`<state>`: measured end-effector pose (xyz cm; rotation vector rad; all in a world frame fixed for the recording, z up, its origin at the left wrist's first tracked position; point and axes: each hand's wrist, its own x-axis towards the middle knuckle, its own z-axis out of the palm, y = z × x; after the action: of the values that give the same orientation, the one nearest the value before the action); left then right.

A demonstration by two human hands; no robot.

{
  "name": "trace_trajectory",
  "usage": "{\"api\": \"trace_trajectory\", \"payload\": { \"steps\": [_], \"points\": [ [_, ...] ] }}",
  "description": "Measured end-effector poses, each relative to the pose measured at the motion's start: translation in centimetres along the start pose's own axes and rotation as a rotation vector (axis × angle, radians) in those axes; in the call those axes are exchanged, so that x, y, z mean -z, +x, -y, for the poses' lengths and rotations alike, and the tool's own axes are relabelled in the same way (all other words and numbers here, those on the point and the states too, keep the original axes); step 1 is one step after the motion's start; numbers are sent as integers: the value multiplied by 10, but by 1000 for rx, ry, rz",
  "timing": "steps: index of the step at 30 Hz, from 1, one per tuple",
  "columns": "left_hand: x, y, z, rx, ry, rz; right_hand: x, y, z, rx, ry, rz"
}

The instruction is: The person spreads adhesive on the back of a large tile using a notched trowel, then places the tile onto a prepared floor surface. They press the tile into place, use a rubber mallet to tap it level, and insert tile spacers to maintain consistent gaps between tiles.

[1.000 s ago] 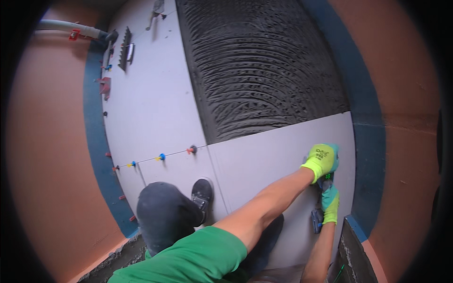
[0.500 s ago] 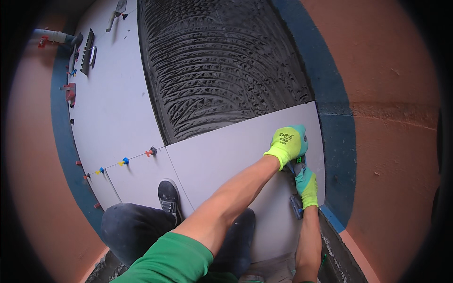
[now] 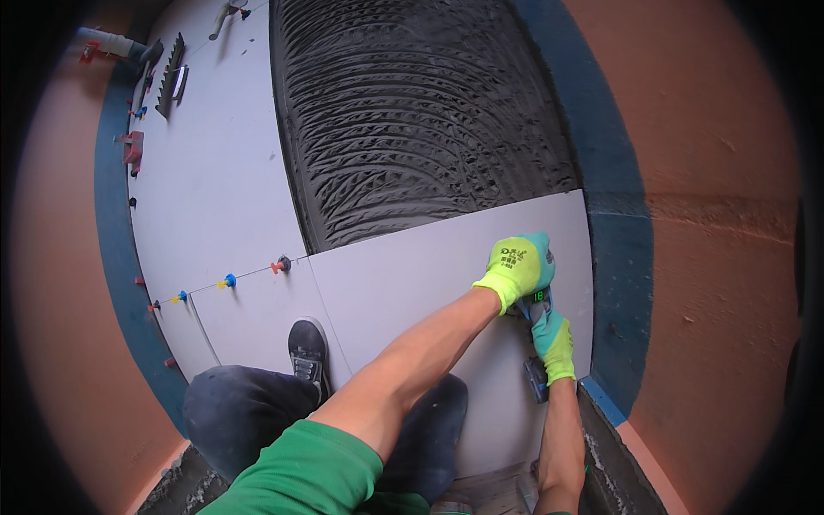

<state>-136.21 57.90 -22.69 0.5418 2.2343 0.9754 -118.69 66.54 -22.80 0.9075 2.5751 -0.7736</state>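
Observation:
Both of my gloved hands are together on a cordless tile vibrator (image 3: 536, 378) with a small lit green display and a dark battery pack. My left hand (image 3: 520, 264) is closed over its far end, hiding most of the head. Nearer to me, my right hand (image 3: 554, 342) wraps round the handle between display and battery. Beneath the tool lies a large pale tile (image 3: 403, 275), its far edge bordering a bed of combed dark grey mortar (image 3: 412, 120). Where the tool meets the tile is hidden by my gloves.
Laid tiles (image 3: 215, 163) run along the left, with levelling clips (image 3: 227, 281) in the joint. A notched trowel (image 3: 172, 77) and a hammer-like tool (image 3: 221, 19) rest there. My shoe (image 3: 309, 352) stands on tile. Walls with a blue band (image 3: 622, 283) enclose both sides.
My hands and the tile vibrator have shifted slightly left over the tile. The whole view has moved a little; both hands keep their hold.

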Motion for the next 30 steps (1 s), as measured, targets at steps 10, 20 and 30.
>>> {"api": "trace_trajectory", "payload": {
  "steps": [10,20,30],
  "points": [
    [-1,-21,18,53,-37,7,-13,-17,4,-46,-44,63],
    [32,-56,39,169,-145,-28,-6,-11,26,-28,-59,315],
    [59,-81,77,254,-143,-74,-29,-15,68,61,-113,309]
  ]
}}
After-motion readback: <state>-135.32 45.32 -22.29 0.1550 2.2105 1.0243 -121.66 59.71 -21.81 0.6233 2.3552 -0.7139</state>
